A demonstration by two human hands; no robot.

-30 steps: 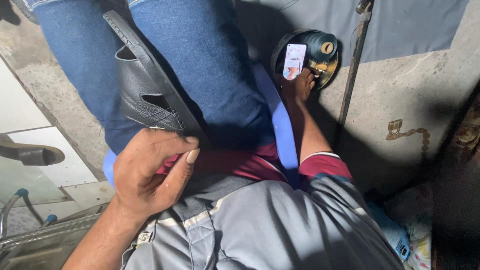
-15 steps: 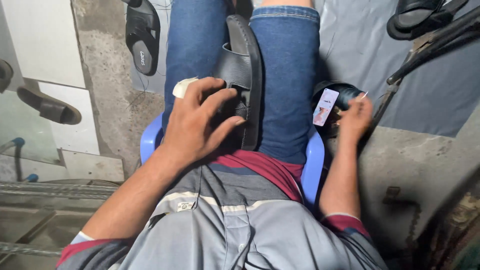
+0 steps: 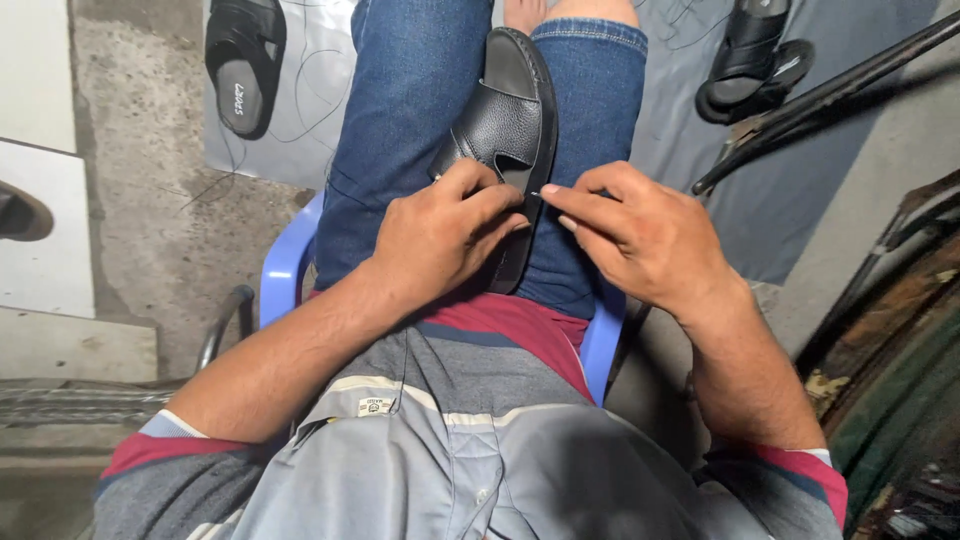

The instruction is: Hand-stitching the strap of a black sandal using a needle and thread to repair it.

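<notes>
Head view: we brace a black leather slip-on sandal on our lap.
Left hand grips its edge, steadying; right hand pinches a thin needle at the sole.

Bare grey sheet beyond the knees; 2 sandals crowd its right.

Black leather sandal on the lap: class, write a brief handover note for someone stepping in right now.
Left hand grips the black leather sandal by its side, steadying it on the jeans.
Right hand pinches a thin needle at the sandal's edge.
Other sandals lie on the grey sheet: one far left, a pair far right.
Loose thread shows nearby. How much stitching is finished cannot be told.
</notes>
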